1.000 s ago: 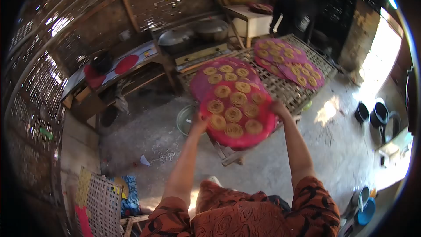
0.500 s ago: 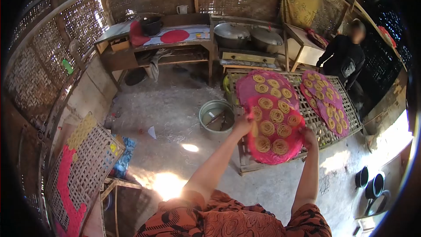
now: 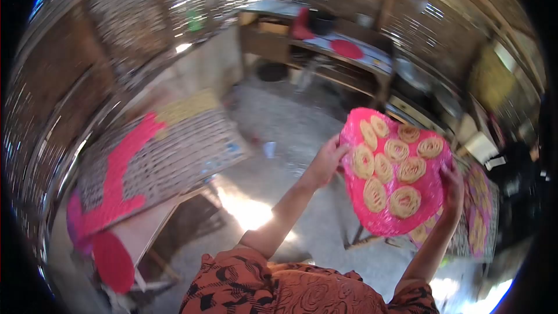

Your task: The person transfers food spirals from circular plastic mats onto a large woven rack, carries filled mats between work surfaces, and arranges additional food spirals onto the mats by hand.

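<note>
A round, bright pink plastic sheet point(image 3: 381, 212) is held up in front of me, carrying several coiled yellow noodle-like rounds point(image 3: 405, 201). My left hand point(image 3: 332, 161) grips its left edge, fingers closed on the rim. At the opposite edge, my right hand point(image 3: 452, 185) is closed on the sheet too, its fingertips partly hidden. Beneath and to the right, a woven rack point(image 3: 487, 238) bears other pink sheets with coils point(image 3: 478, 200), partly covered by the held sheet and my right arm.
At left, another woven rack point(image 3: 192, 145) carries bright pink pieces point(image 3: 119, 166) and yellow ones point(image 3: 189, 107). A red disc point(image 3: 113, 261) hangs by its front edge. A bench point(image 3: 366, 81) stands at the back, pots point(image 3: 444, 100) beside it. A person in dark clothing point(image 3: 520, 180) is at far right.
The pink sheet with coils has been lifted off the rack on the right, held in both hands. My view has swung left, bringing the left rack nearer the middle.
</note>
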Demonstrator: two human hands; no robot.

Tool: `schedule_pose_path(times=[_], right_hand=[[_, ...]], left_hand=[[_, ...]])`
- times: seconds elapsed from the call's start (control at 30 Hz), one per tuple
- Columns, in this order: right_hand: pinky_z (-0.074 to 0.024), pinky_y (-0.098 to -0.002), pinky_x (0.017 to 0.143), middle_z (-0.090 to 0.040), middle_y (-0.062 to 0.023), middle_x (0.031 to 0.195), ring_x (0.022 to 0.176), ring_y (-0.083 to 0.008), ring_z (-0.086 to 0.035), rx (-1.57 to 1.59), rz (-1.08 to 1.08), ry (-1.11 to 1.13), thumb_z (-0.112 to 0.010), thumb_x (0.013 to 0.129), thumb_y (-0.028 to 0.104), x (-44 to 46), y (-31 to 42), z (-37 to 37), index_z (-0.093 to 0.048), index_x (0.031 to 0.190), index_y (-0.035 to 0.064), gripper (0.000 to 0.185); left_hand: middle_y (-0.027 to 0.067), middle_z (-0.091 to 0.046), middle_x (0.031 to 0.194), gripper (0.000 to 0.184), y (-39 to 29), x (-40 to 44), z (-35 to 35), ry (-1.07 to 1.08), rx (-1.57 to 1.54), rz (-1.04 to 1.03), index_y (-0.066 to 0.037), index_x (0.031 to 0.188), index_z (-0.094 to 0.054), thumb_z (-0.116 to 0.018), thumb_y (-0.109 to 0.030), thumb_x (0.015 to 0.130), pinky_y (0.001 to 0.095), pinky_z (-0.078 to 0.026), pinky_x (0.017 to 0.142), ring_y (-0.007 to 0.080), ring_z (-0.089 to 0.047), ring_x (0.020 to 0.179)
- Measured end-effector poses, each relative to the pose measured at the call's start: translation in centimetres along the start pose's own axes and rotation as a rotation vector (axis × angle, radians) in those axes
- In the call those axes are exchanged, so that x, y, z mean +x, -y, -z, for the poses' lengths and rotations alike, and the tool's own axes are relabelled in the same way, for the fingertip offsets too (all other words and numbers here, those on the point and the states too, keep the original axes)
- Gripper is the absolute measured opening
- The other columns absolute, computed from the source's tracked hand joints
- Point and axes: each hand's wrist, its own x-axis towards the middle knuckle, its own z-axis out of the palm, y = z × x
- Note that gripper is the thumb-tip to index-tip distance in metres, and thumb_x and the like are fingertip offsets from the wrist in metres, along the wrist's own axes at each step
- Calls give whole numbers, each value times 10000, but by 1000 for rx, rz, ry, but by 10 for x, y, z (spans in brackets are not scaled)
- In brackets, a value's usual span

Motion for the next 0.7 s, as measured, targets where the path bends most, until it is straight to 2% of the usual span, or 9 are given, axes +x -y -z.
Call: schedule_pose_path(times=[0.1, 0.23, 0.33, 0.43, 0.5, 0.57, 0.6, 0.63, 0.7], right_hand=[[-475, -290, 848, -599, -93, 1106, 967, -172, -599, 67, -132, 144, -535, 859, 28, 13, -86, -87, -509, 1176, -6, 320], [-505, -265, 750, -629, -64, 1020, 866, -138, -619, 117, -437, 468, -546, 864, 27, 11, -172, -271, -523, 1159, 9, 297], [-518, -269, 721, -637, -63, 997, 822, -137, -629, 133, -519, 713, -526, 883, 38, 12, -240, -392, -526, 1152, 7, 271], [-528, -281, 685, -649, -57, 942, 783, -134, -632, 138, -583, 810, -509, 900, 45, 14, -292, -495, -548, 1101, 4, 209], [-528, -294, 674, -652, -52, 919, 785, -139, -634, 90, -569, 867, -512, 898, 49, 28, -328, -544, -559, 1076, 8, 189], [-528, -308, 664, -655, -46, 896, 787, -144, -635, 39, -549, 928, -515, 896, 54, 54, -391, -593, -571, 1051, 12, 170], [-523, -333, 678, -660, -71, 889, 796, -180, -641, -224, -429, 861, -540, 872, 70, 74, -440, -613, -582, 1032, 22, 173], [-518, -358, 692, -665, -95, 881, 804, -215, -647, -481, -303, 780, -566, 847, 85, 83, -471, -628, -593, 1013, 31, 177], [-518, -358, 649, -666, -157, 832, 727, -260, -657, -1005, 31, 510, -597, 780, 124, 80, -494, -652, -631, 945, 23, 196]], left_hand=[[-5, -626, 926, 263, -34, -90, 99, -242, 79, -85, -74, 1176, -506, -471, -153, 927, 226, -538, 548, 68, -624, 716], [28, -623, 939, 262, -76, -203, 256, -561, 213, -83, -48, 1163, -517, -484, -126, 916, 249, -550, 597, 94, -628, 783], [39, -630, 937, 236, -77, -272, 387, -704, 150, -233, -44, 1128, -529, -473, -122, 912, 260, -550, 617, 123, -637, 756], [54, -635, 940, 219, -108, -341, 421, -917, 175, -341, -55, 1107, -534, -466, -126, 912, 286, -554, 630, 145, -641, 753], [61, -637, 937, 212, -126, -365, 426, -1020, 192, -394, -67, 1102, -534, -463, -129, 912, 307, -558, 635, 156, -642, 760], [76, -629, 960, 219, -128, -386, 430, -1158, 99, -276, -94, 1128, -513, -459, -159, 925, 342, -562, 626, 188, -644, 758], [84, -615, 982, 246, -91, -397, 489, -1052, 174, -409, -102, 1166, -481, -475, -175, 931, 358, -564, 633, 210, -643, 777], [84, -615, 982, 246, -90, -407, 486, -1065, 172, -422, -102, 1166, -481, -475, -175, 931, 358, -564, 633, 210, -643, 777], [91, -606, 1014, 294, -92, -423, 470, -1264, 128, -257, -79, 1199, -449, -507, -169, 925, 336, -553, 674, 216, -633, 832]])
